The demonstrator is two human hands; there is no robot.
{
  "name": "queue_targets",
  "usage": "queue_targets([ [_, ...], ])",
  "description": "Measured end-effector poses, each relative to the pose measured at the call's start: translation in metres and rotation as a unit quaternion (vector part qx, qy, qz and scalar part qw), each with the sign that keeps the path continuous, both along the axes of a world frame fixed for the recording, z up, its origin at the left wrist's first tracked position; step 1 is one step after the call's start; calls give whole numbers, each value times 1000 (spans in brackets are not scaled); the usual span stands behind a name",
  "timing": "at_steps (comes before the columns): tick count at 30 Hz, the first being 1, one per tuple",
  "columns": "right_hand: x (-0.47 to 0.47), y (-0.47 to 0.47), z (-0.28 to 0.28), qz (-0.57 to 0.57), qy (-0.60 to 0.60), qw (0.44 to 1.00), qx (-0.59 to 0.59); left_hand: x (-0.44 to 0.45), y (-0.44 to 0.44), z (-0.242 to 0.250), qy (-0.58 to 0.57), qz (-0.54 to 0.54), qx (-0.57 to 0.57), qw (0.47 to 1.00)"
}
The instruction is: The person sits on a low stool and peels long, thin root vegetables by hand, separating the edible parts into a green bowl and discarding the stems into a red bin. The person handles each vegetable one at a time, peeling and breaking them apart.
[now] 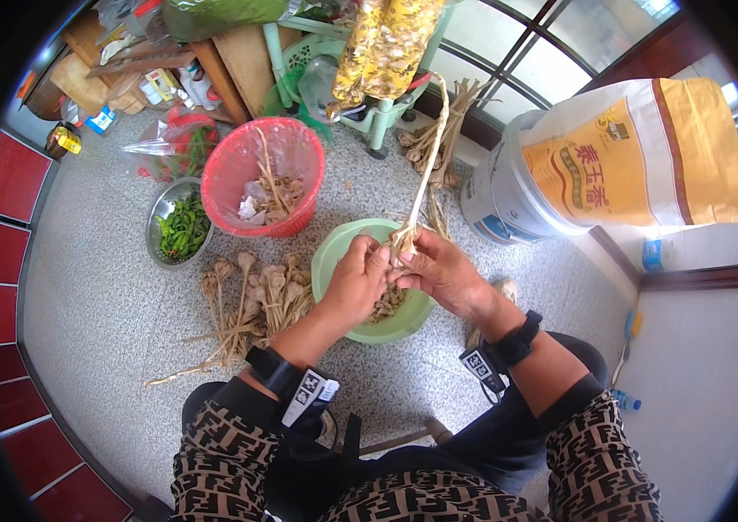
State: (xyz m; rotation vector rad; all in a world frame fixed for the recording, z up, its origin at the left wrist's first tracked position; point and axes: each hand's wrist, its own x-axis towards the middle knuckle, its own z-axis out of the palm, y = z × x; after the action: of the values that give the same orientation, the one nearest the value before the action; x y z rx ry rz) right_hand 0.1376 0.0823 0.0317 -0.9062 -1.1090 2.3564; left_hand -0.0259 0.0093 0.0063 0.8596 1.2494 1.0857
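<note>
Both my hands meet above a light green plastic basin (337,321) on the floor. My right hand (448,273) grips a dried garlic bulb (401,246) near the base of its stalk, which rises up and away from me. Against the bulb's near left side, my left hand (357,280) has its thumb and fingers pinched. Loose garlic cloves (389,303) lie in the basin, partly hidden by my hands. Left of the basin rests a pile of dried garlic bulbs with stalks (274,290).
A red plastic basket (314,212) holding papery scraps stands beyond the basin, beside a metal bowl of green peppers (183,228). More stalked garlic (431,147) lies near a green rack (378,127). A white bucket (496,189) with a large printed sack (603,156) stands to the right.
</note>
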Motion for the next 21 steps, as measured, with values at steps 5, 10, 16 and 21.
queue_targets([
  [5, -9, -12, 2, -46, 12, 999, -3, 15, -2, -27, 201, 106, 88, 970],
  [10, -2, -3, 8, -25, 41, 998, -32, 9, 3, -10, -7, 85, 11, 996],
  [16, 4, 7, 1, 22, -2, 999, -38, -4, 7, 6, -37, 29, -30, 998],
  [21, 0, 6, -3, 16, 35, 997, -63, 3, 4, -2, 25, 65, 18, 997],
])
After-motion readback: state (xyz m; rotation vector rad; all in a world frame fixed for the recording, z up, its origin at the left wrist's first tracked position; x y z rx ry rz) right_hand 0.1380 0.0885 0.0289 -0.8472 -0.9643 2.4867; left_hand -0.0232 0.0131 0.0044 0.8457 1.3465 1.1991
